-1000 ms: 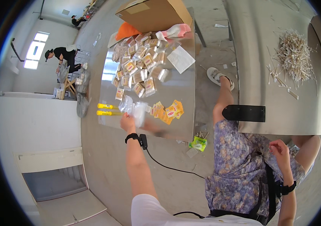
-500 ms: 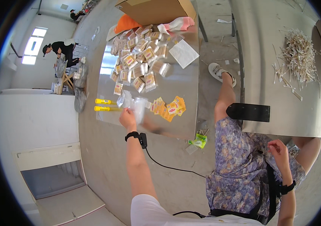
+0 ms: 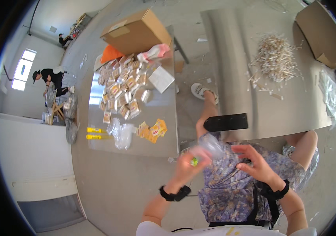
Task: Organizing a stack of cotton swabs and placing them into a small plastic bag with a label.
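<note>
Above my lap, my left hand is closed on a clear plastic bag, both blurred by motion. Just to the right of the bag is my right hand, its thumb and fingers apart and nothing between them. A stack of similar clear bags lies on the left metal table, beside orange and yellow paper labels. Beyond them is a heap of filled packets of cotton swabs. On the right metal table lies a loose pile of cotton swabs.
Two yellow tubes lie at the left table's edge. A cardboard box stands at its far end, near an orange cloth. A black plate juts from the right table. Another person bends over bags in the background.
My left hand has come from the bag stack to above my lap, bringing a clear bag. My right hand has risen toward it with its fingers spread. The view has shifted right.
</note>
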`<act>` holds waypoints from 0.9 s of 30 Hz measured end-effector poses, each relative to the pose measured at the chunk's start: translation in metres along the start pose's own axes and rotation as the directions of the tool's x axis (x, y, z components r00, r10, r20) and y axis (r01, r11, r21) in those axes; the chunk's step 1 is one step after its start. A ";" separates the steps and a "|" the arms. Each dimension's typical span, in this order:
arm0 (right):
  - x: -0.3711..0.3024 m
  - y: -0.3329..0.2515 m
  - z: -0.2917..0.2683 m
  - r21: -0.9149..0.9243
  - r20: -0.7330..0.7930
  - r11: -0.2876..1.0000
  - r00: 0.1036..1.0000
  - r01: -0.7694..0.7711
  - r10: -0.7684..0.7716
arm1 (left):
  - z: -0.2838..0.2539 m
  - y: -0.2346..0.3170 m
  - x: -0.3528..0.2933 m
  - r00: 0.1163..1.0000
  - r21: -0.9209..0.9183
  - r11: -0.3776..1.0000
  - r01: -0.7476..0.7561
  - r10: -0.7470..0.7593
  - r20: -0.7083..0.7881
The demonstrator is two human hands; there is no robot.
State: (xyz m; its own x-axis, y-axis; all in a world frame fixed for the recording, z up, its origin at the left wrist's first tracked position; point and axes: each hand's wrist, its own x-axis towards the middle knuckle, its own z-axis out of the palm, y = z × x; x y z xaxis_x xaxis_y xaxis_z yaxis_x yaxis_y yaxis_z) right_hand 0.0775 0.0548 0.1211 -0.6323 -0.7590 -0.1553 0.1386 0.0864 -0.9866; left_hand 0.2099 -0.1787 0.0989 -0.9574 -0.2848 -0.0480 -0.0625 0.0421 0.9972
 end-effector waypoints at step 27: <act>-0.069 -0.003 -0.035 -0.563 -0.075 0.770 0.909 0.300 -0.409 | 0.142 0.021 -0.025 0.929 -0.192 0.910 0.368 -0.355 0.101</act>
State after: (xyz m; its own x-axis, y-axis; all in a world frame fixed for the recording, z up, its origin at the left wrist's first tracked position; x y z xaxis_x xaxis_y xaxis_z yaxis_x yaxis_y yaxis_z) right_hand 0.0935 0.1294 0.1334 -0.6892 -0.6770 0.2583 -0.5116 0.2022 -0.8351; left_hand 0.1921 -0.0346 0.1131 -0.8961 -0.1833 -0.4043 -0.3552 -0.2502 0.9007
